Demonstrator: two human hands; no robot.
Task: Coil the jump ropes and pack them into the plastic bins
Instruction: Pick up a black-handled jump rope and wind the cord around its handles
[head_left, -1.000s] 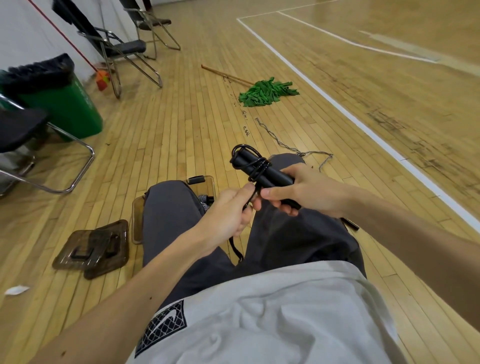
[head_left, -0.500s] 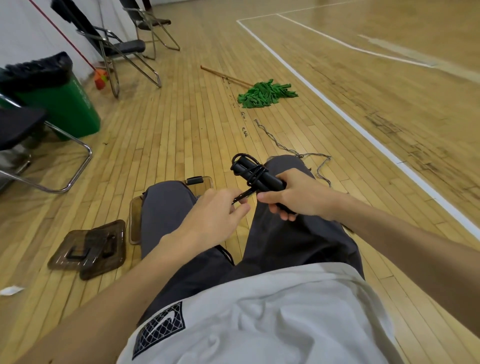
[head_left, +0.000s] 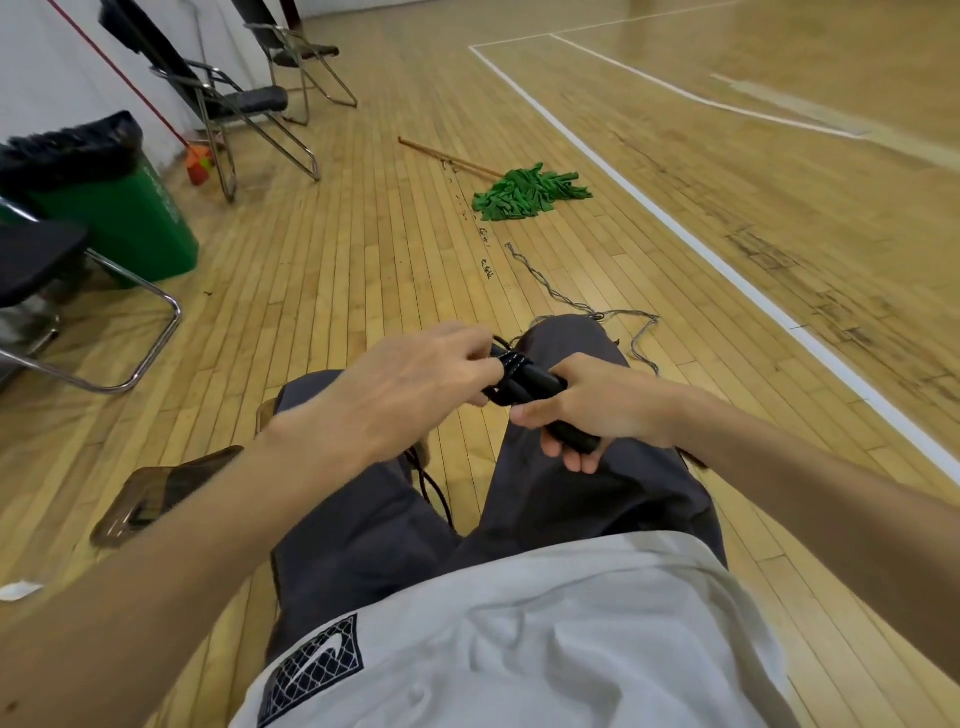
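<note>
Where the jump rope (head_left: 524, 387) is held: above the right thigh, between both hands, its two black handles laid side by side and bound at the far end by several turns of cord.
Right grip (head_left: 602, 415): closed firmly round the near end of the handles, fingers curled beneath.
Left grip (head_left: 410, 387): curled over the wrapped far end, with the cord taken in its fingers; the fingertips are partly hidden.
Loose cord (head_left: 434, 491): a slack length is seen hanging between the thighs, so the coiling is judged unfinished.
Winding, done well: the handles are to be kept parallel and steady, each turn drawn snug beside its neighbour, and the tail tucked under a turn so nothing springs loose in the bin.
Ropes counted: two, the black one in hand and a grey rope (head_left: 563, 299) left uncoiled on the floor beyond the knees.
Plastic counted: two brown translucent pieces at near left, a flat piece (head_left: 156, 493) and a rim (head_left: 264, 413) behind the left thigh; bin or lid cannot be told.
Chairs (head_left: 228, 98) counted: three.
Mop (head_left: 524, 193) counted: one.
</note>
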